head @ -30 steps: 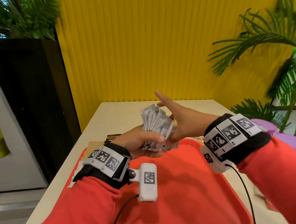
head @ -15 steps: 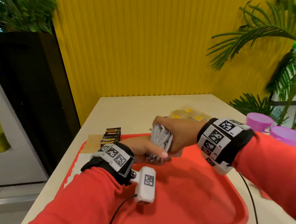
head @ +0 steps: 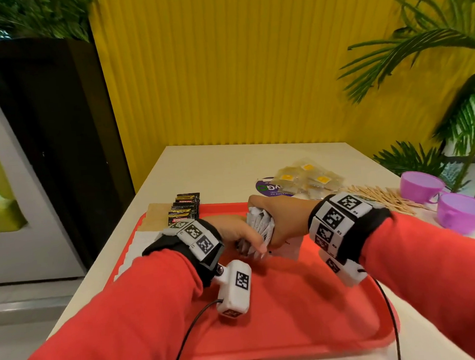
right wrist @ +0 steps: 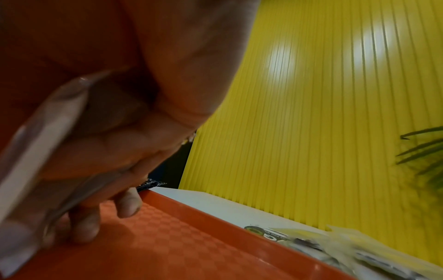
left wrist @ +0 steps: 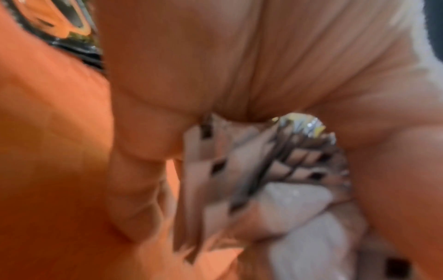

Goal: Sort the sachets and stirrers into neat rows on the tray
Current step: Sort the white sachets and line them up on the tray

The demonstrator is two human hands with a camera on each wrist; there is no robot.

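Head view shows both hands meeting over the far middle of the red tray [head: 295, 329], clasped around 1 bundle of white sachets [head: 260, 225]. Left hand [head: 234, 231] has its fingers curled under the bundle's lower end, while right hand [head: 282, 219] wraps over the top, fingers closed on the packets. Bundle stands roughly upright, low over the tray. Black sachets [head: 184, 209] lie in a short row at the tray's far left corner, beside brown paper. Yellow-labelled clear sachets [head: 306, 179] sit heaped on the surface [head: 216, 167] beyond the tray, and wooden stirrers [head: 382, 198] lie scattered to the right, near 2 purple cups [head: 440, 203]. Left wrist view is blurred but shows fingers [left wrist: 134, 189] around fanned white packets.
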